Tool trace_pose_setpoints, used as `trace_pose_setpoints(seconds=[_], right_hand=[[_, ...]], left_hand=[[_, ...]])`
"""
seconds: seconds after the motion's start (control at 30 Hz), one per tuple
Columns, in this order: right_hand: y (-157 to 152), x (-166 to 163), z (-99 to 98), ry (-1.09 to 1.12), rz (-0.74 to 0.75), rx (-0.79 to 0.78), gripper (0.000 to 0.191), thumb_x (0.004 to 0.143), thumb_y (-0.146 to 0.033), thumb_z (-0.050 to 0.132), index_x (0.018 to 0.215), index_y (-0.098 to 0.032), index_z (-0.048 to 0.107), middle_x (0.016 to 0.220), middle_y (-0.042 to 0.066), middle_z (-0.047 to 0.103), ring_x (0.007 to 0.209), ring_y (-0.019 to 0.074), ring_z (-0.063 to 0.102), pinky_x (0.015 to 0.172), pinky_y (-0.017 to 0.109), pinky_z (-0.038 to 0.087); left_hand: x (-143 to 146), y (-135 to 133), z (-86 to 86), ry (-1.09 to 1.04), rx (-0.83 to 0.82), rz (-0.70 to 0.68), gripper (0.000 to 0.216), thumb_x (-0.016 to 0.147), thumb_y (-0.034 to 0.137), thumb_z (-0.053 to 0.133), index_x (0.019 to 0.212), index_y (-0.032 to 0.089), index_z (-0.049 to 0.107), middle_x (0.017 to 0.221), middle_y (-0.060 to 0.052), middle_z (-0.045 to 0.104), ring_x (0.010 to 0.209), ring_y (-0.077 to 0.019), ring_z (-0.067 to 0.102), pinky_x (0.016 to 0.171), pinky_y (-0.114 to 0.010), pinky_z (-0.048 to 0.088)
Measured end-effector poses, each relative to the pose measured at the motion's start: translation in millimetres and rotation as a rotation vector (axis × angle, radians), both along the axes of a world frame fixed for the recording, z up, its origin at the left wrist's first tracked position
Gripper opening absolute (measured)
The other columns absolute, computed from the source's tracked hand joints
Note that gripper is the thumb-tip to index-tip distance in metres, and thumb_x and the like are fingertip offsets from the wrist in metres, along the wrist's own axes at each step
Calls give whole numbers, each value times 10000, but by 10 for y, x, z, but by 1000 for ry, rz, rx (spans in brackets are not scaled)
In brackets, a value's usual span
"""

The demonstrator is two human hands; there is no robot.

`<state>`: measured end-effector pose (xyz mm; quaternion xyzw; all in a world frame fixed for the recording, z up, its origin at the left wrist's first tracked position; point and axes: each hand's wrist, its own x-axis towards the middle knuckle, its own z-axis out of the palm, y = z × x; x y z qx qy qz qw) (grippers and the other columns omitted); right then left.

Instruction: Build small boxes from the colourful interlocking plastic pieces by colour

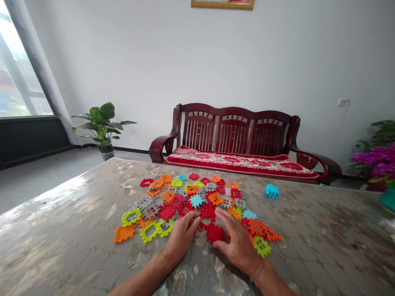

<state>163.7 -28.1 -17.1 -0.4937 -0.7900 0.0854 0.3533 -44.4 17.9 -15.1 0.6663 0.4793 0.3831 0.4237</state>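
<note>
Between the two hands, near the front edge of the spread, lies the red tile (pixel 215 233), flat on the table (pixel 77 238). I judge it light, stiff plastic with a toothed rim: easy to lift, a bit slick on its faces, best pinched across two opposite edges where the notches give purchase.

The right hand (pixel 239 243) sits loosely spread around it, thumb against its near edge and fingers arched past its far side, not closed on it as far as I can see. The left hand (pixel 182 237) rests just beside it, fingers half-curled, tips at a red frame tile (pixel 204 224). Whether they pinch it I cannot tell.

Beyond lies the heap of coloured tiles (pixel 191 197); a lime tile (pixel 262 246) sits by the right wrist, and a blue block (pixel 272 191) stands well apart.
</note>
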Motion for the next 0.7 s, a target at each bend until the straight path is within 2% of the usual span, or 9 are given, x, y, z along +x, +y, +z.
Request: trace_pose_setpoints(seconds=[0.13, 0.33, 0.43, 0.57, 0.63, 0.7], right_hand=[[-22, -74, 36, -16, 14, 27, 804, 712, -161, 700, 1444, -277, 389, 1479, 73, 448, 1351, 263, 426, 1124, 481, 369], [-51, -111, 18, -24, -48, -22, 655, 748, -173, 684, 1371, -255, 500, 1359, 70, 573, 1249, 247, 527, 1084, 433, 422], [-48, -81, 48, -42, -90, -94, 635, 750, -196, 679, 1362, -246, 517, 1345, 72, 588, 1238, 254, 533, 1073, 430, 417], [-44, -76, 140, -110, -126, -182, 641, 731, -268, 704, 1349, -250, 535, 1295, 70, 620, 1190, 269, 543, 1044, 429, 398], [-46, -90, 177, -154, -116, -219, 659, 720, -308, 722, 1349, -248, 536, 1264, 71, 634, 1160, 272, 541, 1020, 417, 395], [-46, -92, 196, -194, -107, -245, 689, 709, -343, 737, 1359, -247, 527, 1253, 74, 634, 1148, 273, 530, 1003, 404, 388]], left_hand=[[134, -103, -3, -101, -105, -71, 316, 834, 512, 467, 806, 204, 531, 546, 39, 591, 454, -121, 523, 469, -223, 390], [235, -153, -108, -145, -192, -187, 353, 844, 515, 448, 881, 180, 552, 552, 30, 612, 454, -116, 534, 480, -218, 392], [166, -134, -104, -5, -102, -156, 364, 892, 467, 396, 992, 179, 595, 633, 12, 655, 527, -131, 584, 545, -234, 429], [57, -130, -43, 327, 172, -77, 243, 866, 324, 492, 1039, 229, 634, 913, -26, 711, 838, -167, 648, 745, -260, 457], [38, -144, -37, 425, 245, -74, 273, 838, 255, 524, 1093, 240, 619, 1030, -35, 704, 941, -179, 638, 822, -278, 452], [39, -159, -53, 476, 271, -88, 331, 821, 216, 535, 1145, 239, 596, 1058, -40, 704, 983, -189, 630, 867, -300, 449]])
